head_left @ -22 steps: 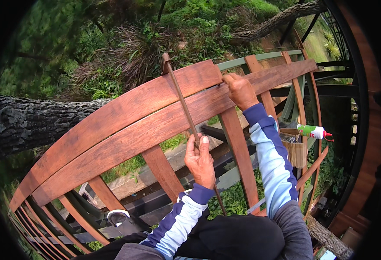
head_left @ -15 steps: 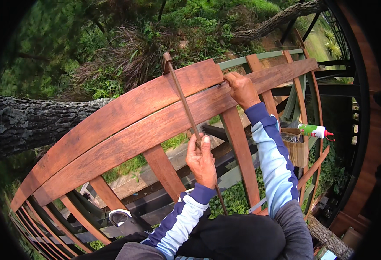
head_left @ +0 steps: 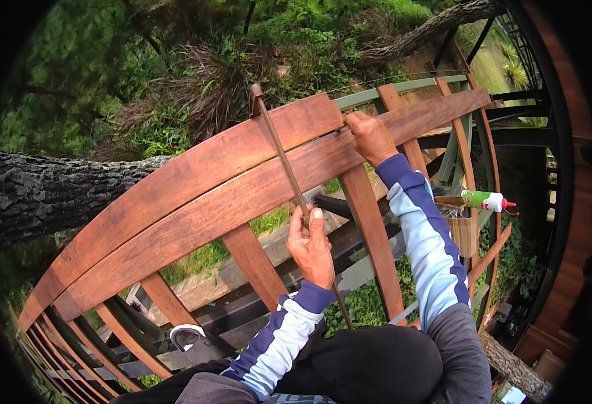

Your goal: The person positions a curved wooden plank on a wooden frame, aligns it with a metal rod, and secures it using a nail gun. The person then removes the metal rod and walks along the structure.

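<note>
A long rusty bar clamp [head_left: 279,149] lies across two reddish-brown planks, its hooked end [head_left: 256,101] over the far edge of the outer plank [head_left: 195,161]. My left hand [head_left: 311,248] pinches the clamp's bar just below the near edge of the inner plank [head_left: 175,232]. At the right end of the outer plank, my right hand [head_left: 371,137] rests over the inner plank with its fingers curled together. Whatever those fingertips grip at the seam is hidden. A narrow dark gap runs between the two planks.
Wooden slats [head_left: 370,236] run from the planks toward me over a dark metal frame. To the right, a white and green bottle with a red nozzle [head_left: 488,200] lies by a brown container [head_left: 464,232]. A tree trunk [head_left: 60,192] stands at left, greenery beyond.
Both hands keep nearly the same places, the left one still on the clamp. The view has shifted very slightly.
</note>
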Motion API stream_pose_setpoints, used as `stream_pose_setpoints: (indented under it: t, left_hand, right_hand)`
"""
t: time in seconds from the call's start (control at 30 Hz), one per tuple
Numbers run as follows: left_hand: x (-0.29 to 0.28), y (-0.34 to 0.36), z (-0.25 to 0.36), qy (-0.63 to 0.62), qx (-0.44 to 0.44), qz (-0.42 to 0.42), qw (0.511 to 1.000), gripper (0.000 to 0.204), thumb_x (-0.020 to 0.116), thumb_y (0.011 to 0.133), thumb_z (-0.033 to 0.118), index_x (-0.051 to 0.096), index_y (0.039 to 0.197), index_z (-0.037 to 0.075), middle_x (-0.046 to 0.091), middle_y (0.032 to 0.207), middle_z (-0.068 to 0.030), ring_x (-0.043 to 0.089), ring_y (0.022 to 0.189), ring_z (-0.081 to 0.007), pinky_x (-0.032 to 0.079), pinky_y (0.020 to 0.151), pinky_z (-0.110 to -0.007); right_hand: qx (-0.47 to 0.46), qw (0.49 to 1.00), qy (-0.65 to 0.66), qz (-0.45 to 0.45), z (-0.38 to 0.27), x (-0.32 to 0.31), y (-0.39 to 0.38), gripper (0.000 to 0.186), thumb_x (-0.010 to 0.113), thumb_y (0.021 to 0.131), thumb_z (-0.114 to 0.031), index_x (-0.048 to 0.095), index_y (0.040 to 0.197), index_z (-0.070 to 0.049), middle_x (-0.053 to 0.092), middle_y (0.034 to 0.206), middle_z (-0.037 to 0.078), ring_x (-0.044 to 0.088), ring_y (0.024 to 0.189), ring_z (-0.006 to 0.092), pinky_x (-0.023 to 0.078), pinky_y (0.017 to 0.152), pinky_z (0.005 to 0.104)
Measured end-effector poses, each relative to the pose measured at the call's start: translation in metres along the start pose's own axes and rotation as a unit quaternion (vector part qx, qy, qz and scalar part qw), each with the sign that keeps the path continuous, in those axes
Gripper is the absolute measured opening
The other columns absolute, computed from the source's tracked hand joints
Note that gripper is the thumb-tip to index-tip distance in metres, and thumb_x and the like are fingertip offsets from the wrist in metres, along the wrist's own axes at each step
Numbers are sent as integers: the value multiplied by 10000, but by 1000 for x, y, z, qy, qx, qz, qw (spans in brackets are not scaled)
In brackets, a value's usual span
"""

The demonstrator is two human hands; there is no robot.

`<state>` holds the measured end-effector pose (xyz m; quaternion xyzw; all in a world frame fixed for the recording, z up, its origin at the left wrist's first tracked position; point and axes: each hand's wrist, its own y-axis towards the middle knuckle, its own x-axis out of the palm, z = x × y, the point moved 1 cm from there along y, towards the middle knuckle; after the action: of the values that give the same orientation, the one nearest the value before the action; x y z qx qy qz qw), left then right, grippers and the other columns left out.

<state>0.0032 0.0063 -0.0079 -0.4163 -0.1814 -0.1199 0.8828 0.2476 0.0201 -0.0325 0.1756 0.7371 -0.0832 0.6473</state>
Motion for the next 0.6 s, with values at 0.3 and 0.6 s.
stream_pose_setpoints:
  t: [0.3,0.6]
  left_hand:
    - [-2,4,-7,10,35,-6,999,338,675,928,261,563,1160,42,432,617,67,331,463,-7,251,401,-189]
    - [-3,5,-11,-15,27,4,1000,386,662,936,148,550,1244,-56,628,1028,-57,567,884,-80,469,762,-219]
  right_hand:
    - [261,924,217,178,-63,-14,-71,265,594,960,-199,570,1128,4,656,850,149,662,693,230,525,582,325]
    - [305,820,467,-124,-150,56,-182,267,583,945,-211,581,1111,-2,659,934,135,661,855,229,523,723,342]
